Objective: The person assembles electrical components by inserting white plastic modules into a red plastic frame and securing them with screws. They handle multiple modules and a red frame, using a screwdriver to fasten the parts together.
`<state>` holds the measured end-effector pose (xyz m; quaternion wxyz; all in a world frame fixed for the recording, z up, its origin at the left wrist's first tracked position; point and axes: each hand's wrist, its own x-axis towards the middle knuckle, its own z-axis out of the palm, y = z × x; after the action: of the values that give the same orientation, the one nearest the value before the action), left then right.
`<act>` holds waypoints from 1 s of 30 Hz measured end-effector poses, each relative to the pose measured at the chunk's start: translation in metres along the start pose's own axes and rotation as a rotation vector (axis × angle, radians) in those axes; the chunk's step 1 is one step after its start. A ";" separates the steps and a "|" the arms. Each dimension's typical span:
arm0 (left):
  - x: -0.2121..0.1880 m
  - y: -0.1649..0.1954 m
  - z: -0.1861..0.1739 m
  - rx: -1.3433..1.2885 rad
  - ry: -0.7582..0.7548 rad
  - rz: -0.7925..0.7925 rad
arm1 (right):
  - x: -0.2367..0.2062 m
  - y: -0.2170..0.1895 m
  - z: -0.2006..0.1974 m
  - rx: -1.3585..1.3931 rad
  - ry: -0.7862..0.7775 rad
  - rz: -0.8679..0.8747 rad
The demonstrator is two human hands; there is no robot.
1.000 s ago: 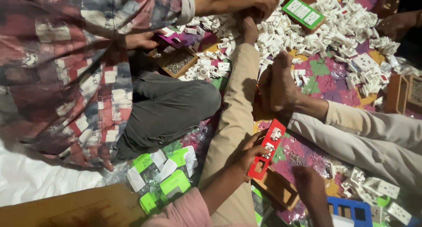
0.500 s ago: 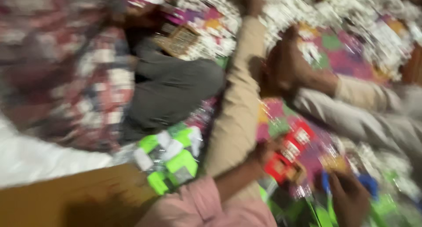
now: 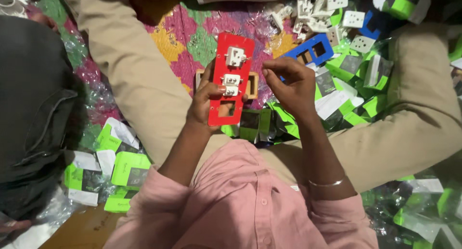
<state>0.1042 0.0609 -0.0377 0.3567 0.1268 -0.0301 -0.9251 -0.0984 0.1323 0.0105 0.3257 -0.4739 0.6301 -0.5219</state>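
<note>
The left hand grips a red rectangular plate by its lower left edge, thumb across the front and fingers wrapped behind, holding it upright over the lap. The plate carries 3 white switch-like parts in its cut-outs — a larger one near the top and 2 smaller ones stacked at the middle — while the lowest square opening is unfilled. Behind the plate, a tan wooden frame shows at both sides of it. The right hand hovers just beside the plate's right edge, fingers curled with thumb and fingertips pinched together; whether anything small sits between them cannot be told. A thin metal bangle circles the right wrist, and both arms come out of pink shirt sleeves. Beige trouser legs spread to either side over a patterned purple, yellow and green mat. Green and white small boxes lie heaped at lower left and again at the right, amid crumpled clear wrap. A blue plate with square cut-outs lies on the mat beyond the right hand, near loose white socket parts. Another person's dark grey trouser leg fills the left edge.
</note>
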 end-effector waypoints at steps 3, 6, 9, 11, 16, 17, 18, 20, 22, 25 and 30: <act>0.001 -0.004 -0.003 -0.012 -0.030 -0.018 | 0.000 -0.005 0.003 0.000 -0.035 0.011; -0.001 -0.007 -0.010 -0.028 0.001 -0.057 | 0.000 -0.009 0.005 -0.015 -0.035 0.005; -0.002 -0.009 -0.015 -0.017 -0.033 -0.089 | -0.001 -0.008 0.006 -0.034 -0.027 -0.052; -0.002 -0.010 -0.016 -0.013 -0.045 -0.073 | -0.001 -0.006 0.008 -0.066 -0.025 -0.092; -0.004 -0.012 -0.018 -0.020 -0.018 -0.061 | 0.001 0.002 0.017 0.024 -0.038 -0.102; -0.004 -0.012 -0.018 -0.022 -0.016 -0.060 | 0.001 0.003 0.018 -0.007 -0.033 -0.116; -0.004 -0.011 -0.018 -0.024 -0.016 -0.058 | 0.002 0.003 0.018 -0.038 -0.029 -0.131; -0.003 -0.010 -0.019 -0.007 -0.021 -0.064 | 0.001 0.003 0.018 -0.077 -0.018 -0.146; -0.004 -0.010 -0.019 0.001 -0.018 -0.068 | 0.001 0.002 0.018 -0.089 -0.008 -0.148; -0.004 -0.009 -0.021 0.004 -0.016 -0.067 | 0.000 -0.002 0.019 -0.177 -0.002 -0.183; -0.003 -0.010 -0.023 0.007 -0.029 -0.062 | 0.000 -0.006 0.021 -0.380 0.035 -0.293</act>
<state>0.1062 0.0710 -0.0604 0.3271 0.1156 -0.0346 -0.9373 -0.0777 0.1244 0.0112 0.1405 -0.6041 0.6470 -0.4435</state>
